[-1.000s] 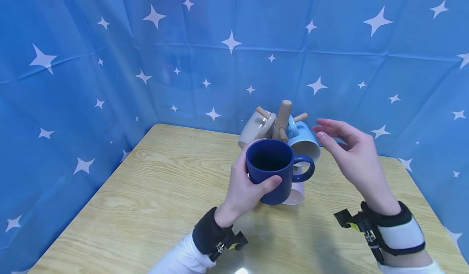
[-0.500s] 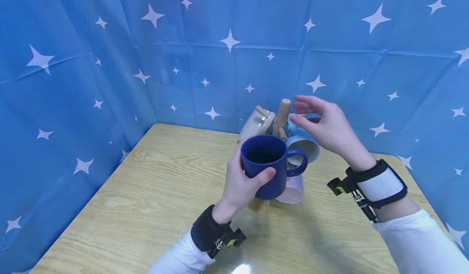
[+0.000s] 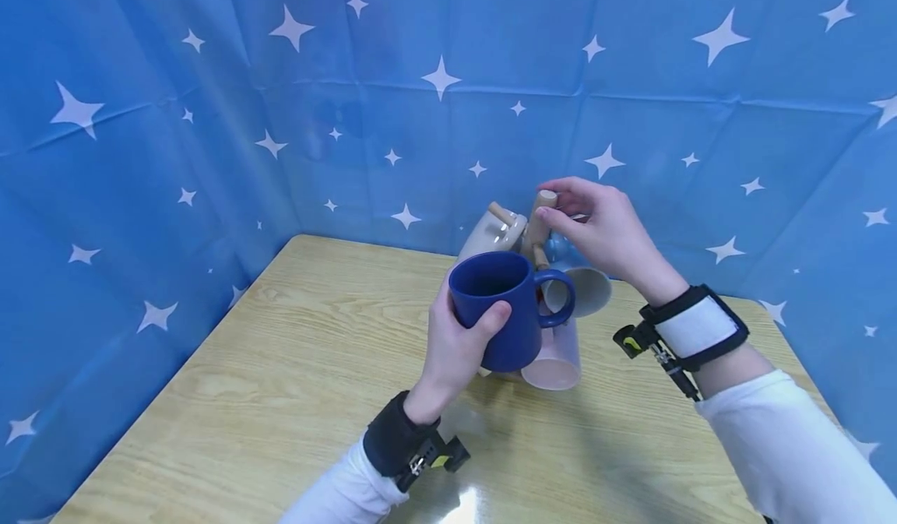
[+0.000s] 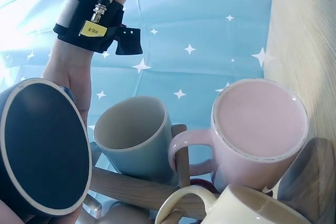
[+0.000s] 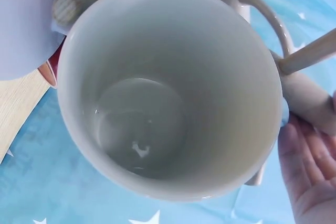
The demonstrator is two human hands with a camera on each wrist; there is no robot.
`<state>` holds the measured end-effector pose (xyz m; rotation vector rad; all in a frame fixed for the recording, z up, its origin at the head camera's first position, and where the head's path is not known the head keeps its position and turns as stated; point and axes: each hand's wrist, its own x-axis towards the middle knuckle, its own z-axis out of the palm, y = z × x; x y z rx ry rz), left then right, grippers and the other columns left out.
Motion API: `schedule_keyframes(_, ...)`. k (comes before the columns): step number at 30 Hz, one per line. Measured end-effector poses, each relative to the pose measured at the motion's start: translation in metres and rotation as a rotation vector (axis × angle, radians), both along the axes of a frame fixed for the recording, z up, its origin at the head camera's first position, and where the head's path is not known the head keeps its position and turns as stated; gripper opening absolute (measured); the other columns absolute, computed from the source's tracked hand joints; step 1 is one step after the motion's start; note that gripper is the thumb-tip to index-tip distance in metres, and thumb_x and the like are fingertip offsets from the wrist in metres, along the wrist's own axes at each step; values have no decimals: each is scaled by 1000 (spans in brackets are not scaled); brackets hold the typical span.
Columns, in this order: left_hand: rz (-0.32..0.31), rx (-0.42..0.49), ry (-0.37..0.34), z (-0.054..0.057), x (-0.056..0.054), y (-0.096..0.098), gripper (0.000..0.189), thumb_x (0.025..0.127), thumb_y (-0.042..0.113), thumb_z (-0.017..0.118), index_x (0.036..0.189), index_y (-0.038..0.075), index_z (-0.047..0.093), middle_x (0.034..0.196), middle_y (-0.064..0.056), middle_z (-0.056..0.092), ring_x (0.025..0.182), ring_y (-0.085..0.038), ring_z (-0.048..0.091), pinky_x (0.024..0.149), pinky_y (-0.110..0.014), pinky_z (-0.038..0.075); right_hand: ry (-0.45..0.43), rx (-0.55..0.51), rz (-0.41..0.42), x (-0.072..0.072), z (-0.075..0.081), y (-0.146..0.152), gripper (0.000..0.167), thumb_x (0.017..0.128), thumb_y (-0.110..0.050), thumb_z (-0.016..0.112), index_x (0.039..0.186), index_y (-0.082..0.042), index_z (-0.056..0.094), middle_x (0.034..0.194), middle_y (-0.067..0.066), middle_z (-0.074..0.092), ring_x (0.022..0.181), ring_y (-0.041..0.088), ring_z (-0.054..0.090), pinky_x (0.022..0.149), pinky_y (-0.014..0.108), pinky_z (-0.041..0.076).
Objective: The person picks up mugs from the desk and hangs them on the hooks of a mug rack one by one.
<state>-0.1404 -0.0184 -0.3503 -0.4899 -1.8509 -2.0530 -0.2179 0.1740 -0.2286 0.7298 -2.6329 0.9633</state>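
My left hand (image 3: 452, 345) grips a dark blue mug (image 3: 501, 314) around its body, thumb in front. The mug is held upright, handle to the right, before a wooden mug tree (image 3: 538, 228). My right hand (image 3: 610, 228) holds the top of the tree's post between thumb and fingers. On the tree's pegs hang a white mug (image 3: 487, 236), a light blue mug (image 3: 587, 290) and a pink mug (image 3: 554, 364). The left wrist view also shows a cream mug (image 4: 252, 208) low on the tree. A bare peg (image 3: 539, 256) points forward above the blue mug.
The tree stands toward the back of a wood-grain table (image 3: 301, 368). Behind it hangs a blue curtain (image 3: 392, 119) with white stars. Something red shows between the mugs, mostly hidden. Both wrists wear camera straps (image 3: 694, 329).
My right hand has moved left from beside the light blue mug onto the post's top. The dark blue mug has shifted slightly left and up in my left hand.
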Motion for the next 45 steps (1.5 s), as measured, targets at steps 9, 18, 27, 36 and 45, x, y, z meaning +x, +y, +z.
schedule_keyframes(9,-1,2,-53,0,-1,-1,105,83,84,64,150,5,45,146,-22,59,129,-38,62,107,-59,56,19,14,-5,-2,-2,-2,38,108,-24,61,141,-7,65,119,20,77,109,38,77,83,39,58)
schedule_keyframes(18,-18,18,-136,-1,-2,4,117,77,92,61,152,5,41,148,-23,56,131,-40,61,109,-61,54,5,-21,-14,-2,-3,-1,39,107,-23,62,142,-6,64,121,23,76,112,41,76,91,56,61)
schedule_keyframes(27,-22,54,-130,-3,-2,6,116,78,91,62,153,5,39,149,-23,55,131,-39,60,110,-60,54,11,-28,-9,-2,-4,-2,37,107,-22,61,140,-5,65,122,22,76,112,41,76,91,56,61)
schedule_keyframes(36,-21,93,-159,-3,-4,7,119,75,92,63,154,7,37,150,-22,54,133,-39,59,112,-61,52,14,-22,-21,-1,-4,-2,38,107,-23,62,141,-6,65,122,21,77,112,39,77,81,22,55)
schedule_keyframes(45,-3,87,-165,-4,-5,7,114,78,88,66,154,7,38,151,-21,54,135,-39,58,112,-60,52,11,-28,-20,2,-4,-4,39,108,-24,61,142,-6,65,122,22,76,114,40,76,90,52,61)
